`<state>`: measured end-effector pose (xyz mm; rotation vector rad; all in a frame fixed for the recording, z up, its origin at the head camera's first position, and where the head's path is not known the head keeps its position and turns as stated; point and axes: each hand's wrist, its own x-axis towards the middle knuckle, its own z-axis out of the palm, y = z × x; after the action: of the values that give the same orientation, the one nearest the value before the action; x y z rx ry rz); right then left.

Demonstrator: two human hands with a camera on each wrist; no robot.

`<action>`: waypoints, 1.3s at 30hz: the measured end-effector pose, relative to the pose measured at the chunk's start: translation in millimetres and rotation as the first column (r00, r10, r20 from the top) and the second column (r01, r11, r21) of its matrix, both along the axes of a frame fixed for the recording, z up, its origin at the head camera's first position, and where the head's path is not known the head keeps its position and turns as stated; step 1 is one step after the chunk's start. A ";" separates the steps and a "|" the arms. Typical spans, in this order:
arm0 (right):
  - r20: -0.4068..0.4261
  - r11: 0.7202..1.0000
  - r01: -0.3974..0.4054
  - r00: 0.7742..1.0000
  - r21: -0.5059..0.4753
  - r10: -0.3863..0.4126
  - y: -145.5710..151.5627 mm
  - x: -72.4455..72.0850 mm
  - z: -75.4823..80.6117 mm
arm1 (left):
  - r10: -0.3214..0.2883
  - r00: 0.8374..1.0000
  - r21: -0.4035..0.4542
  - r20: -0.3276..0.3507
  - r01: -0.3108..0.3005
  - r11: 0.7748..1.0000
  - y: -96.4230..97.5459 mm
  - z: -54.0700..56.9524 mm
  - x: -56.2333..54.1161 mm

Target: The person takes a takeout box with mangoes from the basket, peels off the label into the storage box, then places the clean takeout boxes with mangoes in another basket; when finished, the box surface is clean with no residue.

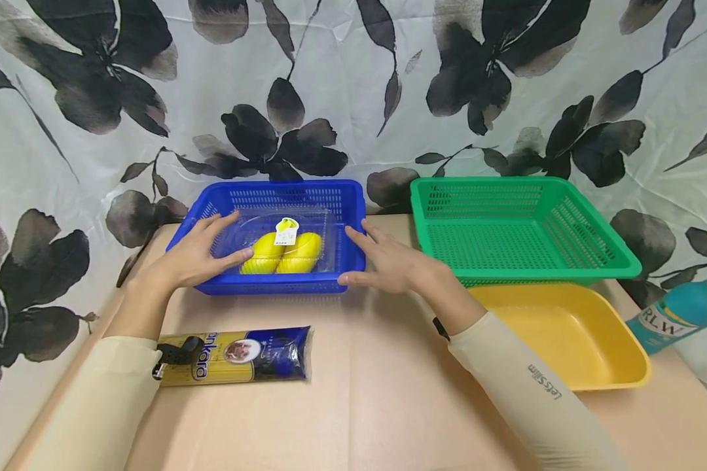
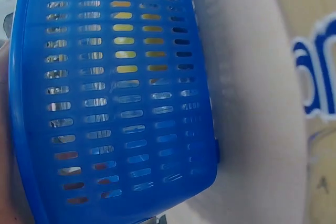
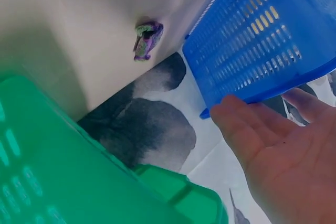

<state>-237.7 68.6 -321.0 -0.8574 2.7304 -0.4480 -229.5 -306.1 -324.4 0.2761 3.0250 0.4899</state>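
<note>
A clear plastic clamshell box (image 1: 241,222) with two yellow mango-like fruits (image 1: 300,254) lies inside the blue basket (image 1: 283,284). My left hand (image 1: 199,252) is spread over the basket's left side, its thumb reaching to the box near the fruit; whether it touches cannot be told. At the opposite end, my right hand (image 1: 395,261) has its fingers extended beside the right rim. The right wrist view shows these fingers (image 3: 239,116) at the blue rim, not curled round it. Through the slots of the basket wall (image 2: 105,93), yellow shows in the left wrist view.
Right of the blue basket stands a green basket (image 1: 530,273), with a yellow tray (image 1: 571,340) before it. A teal bottle (image 1: 677,317) is at the far right. A spaghetti pack (image 1: 241,356) lies left front. A small purple-green object (image 3: 148,40) sits between the baskets.
</note>
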 end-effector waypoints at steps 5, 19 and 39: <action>-0.003 1.000 0.002 1.000 0.010 -0.002 -2.2 -2.1 5.8 | -0.012 0.999 0.019 0.047 0.011 1.000 -3.6 0.5 -7.9; 0.016 0.999 0.006 1.000 0.047 -0.007 -2.1 -1.8 9.7 | -0.037 0.982 0.108 0.186 0.017 0.994 0.2 4.7 -14.1; -0.005 1.000 -0.021 1.000 0.010 0.021 -0.4 -3.6 9.4 | 0.051 0.995 0.067 0.091 -0.057 0.996 -4.6 14.9 -10.4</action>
<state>-241.3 68.2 -311.6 -0.8853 2.7230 -0.4284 -240.0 -310.7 -309.6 0.1712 2.9391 0.5962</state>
